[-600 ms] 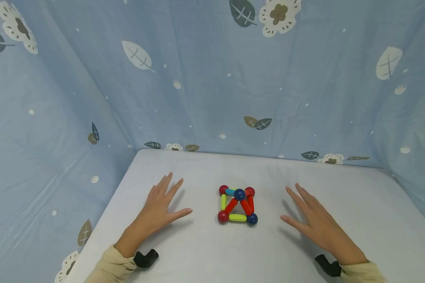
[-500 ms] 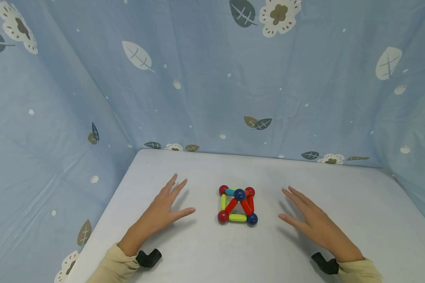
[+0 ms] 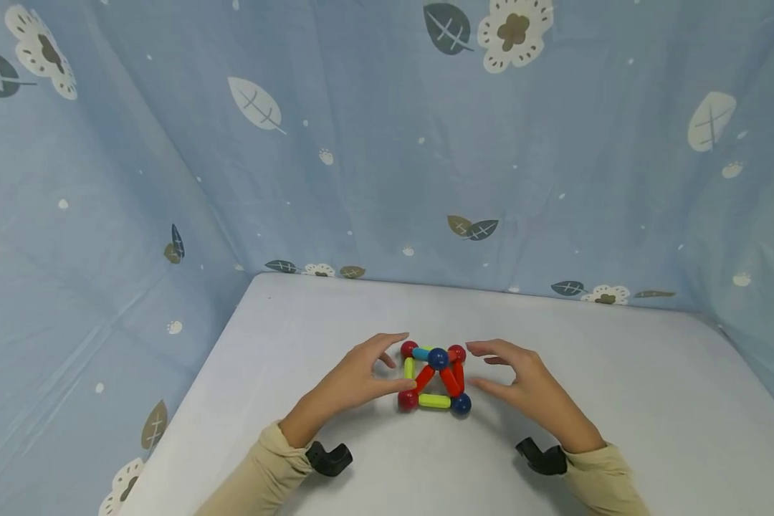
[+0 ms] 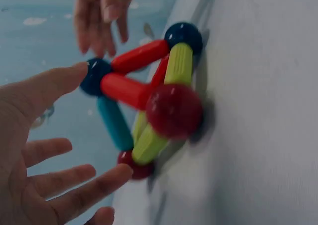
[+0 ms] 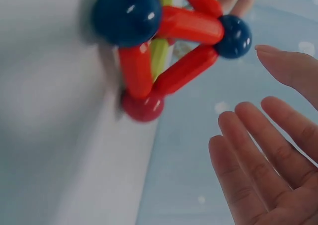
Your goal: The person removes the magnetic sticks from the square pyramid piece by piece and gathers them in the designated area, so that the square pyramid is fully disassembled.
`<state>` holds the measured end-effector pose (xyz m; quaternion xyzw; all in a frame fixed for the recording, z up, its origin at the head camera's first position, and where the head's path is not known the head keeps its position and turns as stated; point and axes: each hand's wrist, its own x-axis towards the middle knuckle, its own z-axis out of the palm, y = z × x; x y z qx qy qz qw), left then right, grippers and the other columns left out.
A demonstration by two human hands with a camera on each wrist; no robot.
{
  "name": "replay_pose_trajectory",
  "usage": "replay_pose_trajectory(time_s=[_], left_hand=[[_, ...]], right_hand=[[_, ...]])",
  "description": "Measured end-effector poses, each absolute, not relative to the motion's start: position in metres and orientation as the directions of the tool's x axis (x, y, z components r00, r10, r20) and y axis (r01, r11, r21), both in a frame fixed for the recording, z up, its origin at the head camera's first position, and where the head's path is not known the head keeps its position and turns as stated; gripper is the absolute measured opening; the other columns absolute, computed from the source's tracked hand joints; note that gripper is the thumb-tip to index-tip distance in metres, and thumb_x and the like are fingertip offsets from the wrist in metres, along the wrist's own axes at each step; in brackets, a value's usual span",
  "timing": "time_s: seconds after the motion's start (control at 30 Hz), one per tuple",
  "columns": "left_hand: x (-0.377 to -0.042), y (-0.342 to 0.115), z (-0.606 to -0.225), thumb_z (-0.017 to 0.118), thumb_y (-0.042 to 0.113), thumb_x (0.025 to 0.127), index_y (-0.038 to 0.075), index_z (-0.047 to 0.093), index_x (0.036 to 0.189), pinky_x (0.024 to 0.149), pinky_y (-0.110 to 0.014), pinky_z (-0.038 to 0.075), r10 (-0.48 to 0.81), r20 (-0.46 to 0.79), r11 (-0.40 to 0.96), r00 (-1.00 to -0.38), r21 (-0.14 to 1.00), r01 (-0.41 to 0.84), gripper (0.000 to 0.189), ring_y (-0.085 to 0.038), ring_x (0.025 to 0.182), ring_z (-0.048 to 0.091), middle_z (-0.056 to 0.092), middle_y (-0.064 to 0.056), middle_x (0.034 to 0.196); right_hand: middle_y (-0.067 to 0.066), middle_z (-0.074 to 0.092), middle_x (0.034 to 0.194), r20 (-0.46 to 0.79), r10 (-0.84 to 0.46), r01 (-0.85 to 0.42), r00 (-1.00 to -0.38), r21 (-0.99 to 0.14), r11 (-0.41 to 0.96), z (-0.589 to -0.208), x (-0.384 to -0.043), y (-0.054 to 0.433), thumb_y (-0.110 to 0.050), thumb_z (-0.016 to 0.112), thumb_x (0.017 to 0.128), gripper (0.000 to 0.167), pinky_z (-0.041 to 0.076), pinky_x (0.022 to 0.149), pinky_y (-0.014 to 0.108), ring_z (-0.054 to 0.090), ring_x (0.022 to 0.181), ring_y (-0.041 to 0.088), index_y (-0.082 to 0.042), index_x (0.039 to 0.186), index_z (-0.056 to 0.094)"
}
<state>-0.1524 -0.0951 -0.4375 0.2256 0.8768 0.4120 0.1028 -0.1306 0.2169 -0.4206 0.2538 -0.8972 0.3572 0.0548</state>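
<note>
A small pyramid of toy magnetic rods and balls [image 3: 435, 401] stands on the white table, with a square base and a blue ball [image 3: 438, 358] at its peak. Its rods are red, yellow-green and blue; its other balls are dark red and blue. At its left side, my left hand [image 3: 355, 376] has thumb and fingers spread around the near-left corner; whether they touch it I cannot tell. On the other side my right hand [image 3: 522, 373] is spread the same way, and in the right wrist view a gap shows between its fingers [image 5: 253, 160] and the pyramid.
The white table [image 3: 335, 308] reaches back to a blue curtain [image 3: 387, 143] printed with leaves and flowers, which also runs along both sides. A black wrist mount [image 3: 330, 459] sits at the left cuff and another black mount [image 3: 542, 456] at the right cuff.
Both hands have moved inward from the sides, the left one rightward and the right one leftward, up to the pyramid. The pyramid stays in its place; the head view has shifted slightly.
</note>
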Motion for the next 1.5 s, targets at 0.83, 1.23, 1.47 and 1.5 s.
replay_pose_trajectory(time_s=[0.83, 1.23, 1.47, 1.5], left_hand=[[-0.154, -0.059, -0.453, 0.083, 0.027, 0.089, 0.019, 0.063, 0.137, 0.080, -0.023, 0.057, 0.548, 0.155, 0.346, -0.822, 0.853, 0.392, 0.053, -0.004, 0.087, 0.070, 0.070, 0.001, 0.127], [-0.156, -0.056, -0.459, 0.083, 0.017, 0.088, 0.010, 0.068, 0.130, 0.084, -0.024, 0.060, 0.532, 0.105, 0.274, -0.840, 0.918, 0.288, 0.045, -0.020, 0.102, 0.076, 0.071, -0.008, 0.126], [-0.155, -0.053, -0.461, 0.082, 0.014, 0.089, 0.008, 0.068, 0.129, 0.087, -0.023, 0.059, 0.536, 0.118, 0.270, -0.836, 0.914, 0.303, 0.042, -0.023, 0.105, 0.076, 0.071, -0.008, 0.125], [-0.154, -0.053, -0.462, 0.082, 0.015, 0.089, 0.009, 0.069, 0.129, 0.087, -0.022, 0.059, 0.533, 0.123, 0.279, -0.837, 0.909, 0.311, 0.042, -0.022, 0.106, 0.076, 0.071, -0.007, 0.124]], right_hand=[[-0.001, 0.073, 0.107, 0.249, -0.529, -0.549, -0.811, -0.635, 0.543, -0.417, -0.146, 0.162, -0.020, 0.086, 0.085, 0.039, 0.061, 0.077, 0.026, 0.070, 0.084, 0.007, -0.012, 0.121, 0.070], [0.002, 0.077, 0.107, 0.272, -0.502, -0.559, -0.821, -0.560, 0.611, -0.417, -0.142, 0.156, -0.019, 0.088, 0.083, 0.038, 0.061, 0.073, 0.024, 0.073, 0.085, 0.009, -0.010, 0.116, 0.074], [0.002, 0.078, 0.106, 0.278, -0.500, -0.559, -0.820, -0.575, 0.597, -0.419, -0.142, 0.158, -0.019, 0.088, 0.082, 0.036, 0.061, 0.072, 0.023, 0.074, 0.082, 0.010, -0.010, 0.115, 0.076], [0.002, 0.078, 0.106, 0.279, -0.501, -0.561, -0.819, -0.574, 0.597, -0.419, -0.142, 0.159, -0.019, 0.088, 0.083, 0.036, 0.061, 0.071, 0.023, 0.074, 0.083, 0.010, -0.010, 0.115, 0.076]])
